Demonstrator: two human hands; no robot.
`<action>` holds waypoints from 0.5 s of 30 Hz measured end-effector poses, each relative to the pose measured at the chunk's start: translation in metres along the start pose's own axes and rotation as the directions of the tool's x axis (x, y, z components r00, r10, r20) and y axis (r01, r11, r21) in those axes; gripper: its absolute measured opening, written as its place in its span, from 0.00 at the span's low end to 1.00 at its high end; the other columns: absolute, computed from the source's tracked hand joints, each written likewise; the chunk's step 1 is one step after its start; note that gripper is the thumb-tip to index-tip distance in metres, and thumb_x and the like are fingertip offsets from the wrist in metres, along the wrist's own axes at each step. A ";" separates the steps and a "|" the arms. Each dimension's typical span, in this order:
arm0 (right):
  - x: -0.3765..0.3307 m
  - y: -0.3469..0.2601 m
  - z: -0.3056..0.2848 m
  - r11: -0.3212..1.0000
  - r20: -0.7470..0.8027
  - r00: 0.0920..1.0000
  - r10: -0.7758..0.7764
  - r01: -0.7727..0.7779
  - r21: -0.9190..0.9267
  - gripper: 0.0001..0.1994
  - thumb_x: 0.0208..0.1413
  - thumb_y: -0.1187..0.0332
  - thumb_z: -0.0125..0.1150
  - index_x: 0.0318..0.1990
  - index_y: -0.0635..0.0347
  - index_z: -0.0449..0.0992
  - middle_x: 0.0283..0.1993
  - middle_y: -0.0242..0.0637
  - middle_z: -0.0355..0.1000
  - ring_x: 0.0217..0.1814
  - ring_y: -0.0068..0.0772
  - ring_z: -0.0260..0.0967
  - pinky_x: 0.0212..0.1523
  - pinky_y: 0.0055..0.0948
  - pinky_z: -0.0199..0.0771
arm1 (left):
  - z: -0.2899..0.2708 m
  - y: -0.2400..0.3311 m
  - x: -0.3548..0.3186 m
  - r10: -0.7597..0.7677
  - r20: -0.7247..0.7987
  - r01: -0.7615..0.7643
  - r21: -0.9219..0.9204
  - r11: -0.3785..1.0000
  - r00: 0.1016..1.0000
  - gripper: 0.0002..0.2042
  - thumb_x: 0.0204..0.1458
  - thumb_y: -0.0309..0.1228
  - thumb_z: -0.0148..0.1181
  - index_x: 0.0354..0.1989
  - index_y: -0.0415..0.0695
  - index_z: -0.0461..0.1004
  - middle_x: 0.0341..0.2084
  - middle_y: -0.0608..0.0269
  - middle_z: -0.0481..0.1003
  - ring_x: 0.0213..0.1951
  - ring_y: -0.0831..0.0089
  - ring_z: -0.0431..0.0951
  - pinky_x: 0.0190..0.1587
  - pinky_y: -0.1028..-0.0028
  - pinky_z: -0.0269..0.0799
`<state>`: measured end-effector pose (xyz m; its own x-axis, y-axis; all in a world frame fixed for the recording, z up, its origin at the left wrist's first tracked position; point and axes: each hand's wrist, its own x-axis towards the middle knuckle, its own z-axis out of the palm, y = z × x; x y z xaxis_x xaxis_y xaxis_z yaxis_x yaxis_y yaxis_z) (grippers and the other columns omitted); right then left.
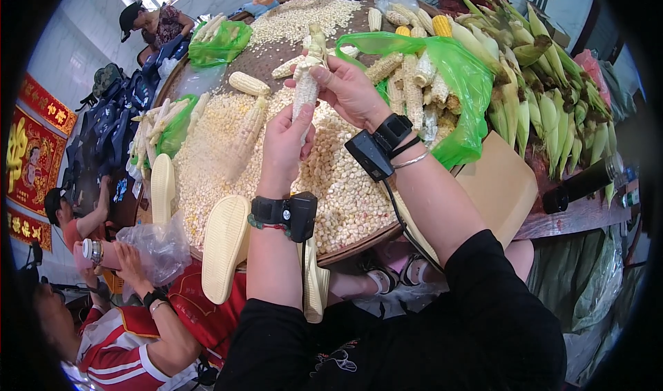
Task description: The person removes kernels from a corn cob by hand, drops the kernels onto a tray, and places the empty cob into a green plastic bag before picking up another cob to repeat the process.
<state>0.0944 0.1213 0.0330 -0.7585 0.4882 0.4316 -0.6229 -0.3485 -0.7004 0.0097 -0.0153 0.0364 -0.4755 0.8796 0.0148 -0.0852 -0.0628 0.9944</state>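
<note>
Over a wide round tray [373, 242] heaped with loose corn kernels [342, 184], I hold up a whitish corn cob [305, 94] in both hands. My left hand [286, 146] is closed round its lower end. Higher up, my right hand [351, 93] grips the cob near its top, with the fingers partly hidden behind it. The cob's visible side looks largely bare, with some husk at the tip. Just left of it, a pale ear of corn [248, 83] lies on the kernels. Pale slipper-shaped soles [226, 249] stand along the tray's near edge.
A green plastic bag [469, 108] full of cobs sits right of my hands, before piled husked-leaf corn [552, 108]. More green bags [221, 46] line the tray's left. A dark bottle [583, 184] is at right. A person [138, 336] holding a jar sits close at lower left; others work around.
</note>
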 end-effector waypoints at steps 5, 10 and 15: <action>0.001 -0.001 0.000 0.999 0.032 0.999 -0.007 0.008 -0.041 0.15 0.64 0.67 0.56 0.53 0.66 0.68 0.48 0.41 0.74 0.53 0.36 0.74 0.53 0.33 0.76 | 0.000 0.000 0.000 -0.006 0.001 0.006 -0.011 1.000 1.000 0.15 0.62 0.43 0.55 0.42 0.42 0.73 0.13 0.74 0.65 0.11 0.86 0.58 0.13 0.82 0.48; 0.002 0.000 -0.002 0.988 0.099 0.995 -0.018 0.033 -0.150 0.19 0.64 0.67 0.54 0.58 0.67 0.65 0.54 0.43 0.72 0.59 0.41 0.70 0.59 0.38 0.72 | -0.005 0.003 -0.001 -0.005 0.050 0.008 -0.044 0.999 0.999 0.14 0.61 0.44 0.56 0.39 0.45 0.72 0.17 0.73 0.68 0.13 0.85 0.62 0.14 0.83 0.51; -0.001 -0.003 -0.001 0.988 0.107 0.994 -0.020 0.035 -0.148 0.18 0.64 0.69 0.54 0.59 0.67 0.65 0.54 0.43 0.72 0.59 0.41 0.70 0.59 0.37 0.71 | 0.003 0.003 -0.001 0.002 0.005 -0.002 -0.112 0.994 1.000 0.14 0.61 0.44 0.55 0.37 0.44 0.72 0.14 0.73 0.65 0.12 0.85 0.60 0.12 0.82 0.49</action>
<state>0.0971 0.1226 0.0348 -0.7623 0.4065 0.5036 -0.6141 -0.2086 -0.7612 0.0124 -0.0155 0.0396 -0.4710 0.8819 0.0176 -0.1824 -0.1168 0.9763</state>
